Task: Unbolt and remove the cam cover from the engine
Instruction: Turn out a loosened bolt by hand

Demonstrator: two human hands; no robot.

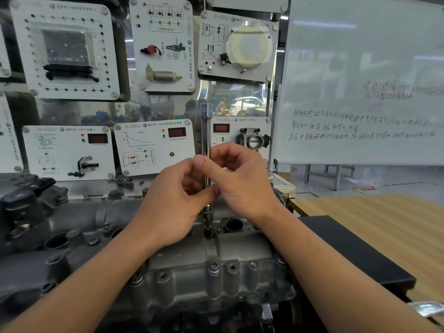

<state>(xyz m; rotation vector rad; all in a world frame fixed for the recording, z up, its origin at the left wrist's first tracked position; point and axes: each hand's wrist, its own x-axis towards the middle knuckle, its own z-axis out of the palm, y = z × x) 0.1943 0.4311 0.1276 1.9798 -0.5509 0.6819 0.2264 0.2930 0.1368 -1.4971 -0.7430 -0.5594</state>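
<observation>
A grey metal cam cover (230, 251) tops the engine in front of me, with several bolt holes along its near edge and one bolt (213, 267) showing there. A long chrome socket extension bar (205, 131) stands upright, its lower socket (208, 227) seated on a bolt near the cover's far edge. My left hand (173, 200) and my right hand (240, 179) both pinch the bar's middle between thumb and fingers. The bar's top end is bare, with no handle on it.
Training panels with sensors and a throttle body (253, 139) hang behind the engine. A whiteboard (360, 80) stands at the right. A black mat (355, 251) lies on a wooden table (384, 217) to the right. Black engine parts (24, 203) sit at the left.
</observation>
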